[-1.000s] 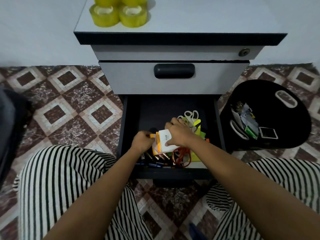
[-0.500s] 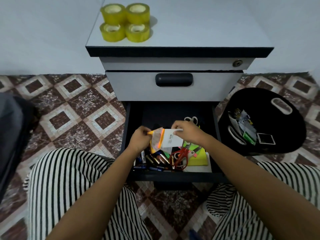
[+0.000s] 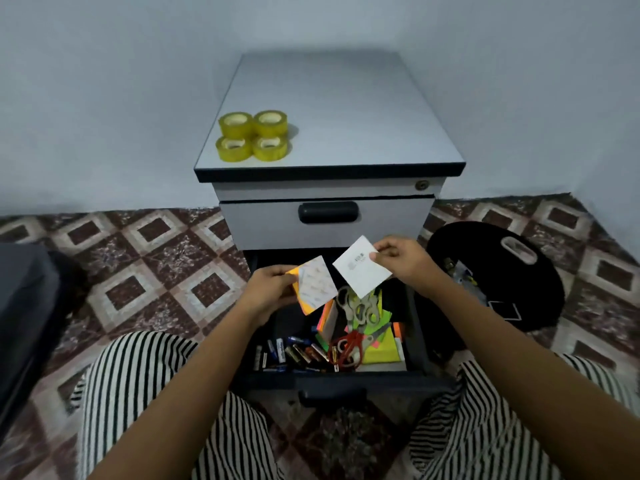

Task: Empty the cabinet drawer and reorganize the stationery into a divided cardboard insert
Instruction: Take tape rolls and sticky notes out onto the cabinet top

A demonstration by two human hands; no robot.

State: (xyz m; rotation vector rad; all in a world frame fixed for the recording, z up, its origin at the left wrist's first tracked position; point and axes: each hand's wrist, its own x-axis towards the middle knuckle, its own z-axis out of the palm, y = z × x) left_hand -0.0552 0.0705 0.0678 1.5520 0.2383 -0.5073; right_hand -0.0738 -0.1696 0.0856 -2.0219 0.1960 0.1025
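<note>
The bottom drawer of the grey cabinet stands pulled out between my knees. Above it, my left hand grips an orange sticky-note pad with a printed white cover. My right hand pinches a separate white paper sheet by its right corner. Inside the drawer lie grey-handled scissors, red-handled scissors, neon sticky notes and several batteries.
Several yellow tape rolls sit on the cabinet top at its front left. A black round bin holding scraps stands on the tiled floor right of the drawer. A dark object fills the left edge. The middle drawer is closed.
Both hands have lifted out of the drawer and drawn apart. The white sheet has come off the orange pad; the right hand carries it up and to the right. The view tilted upward.
</note>
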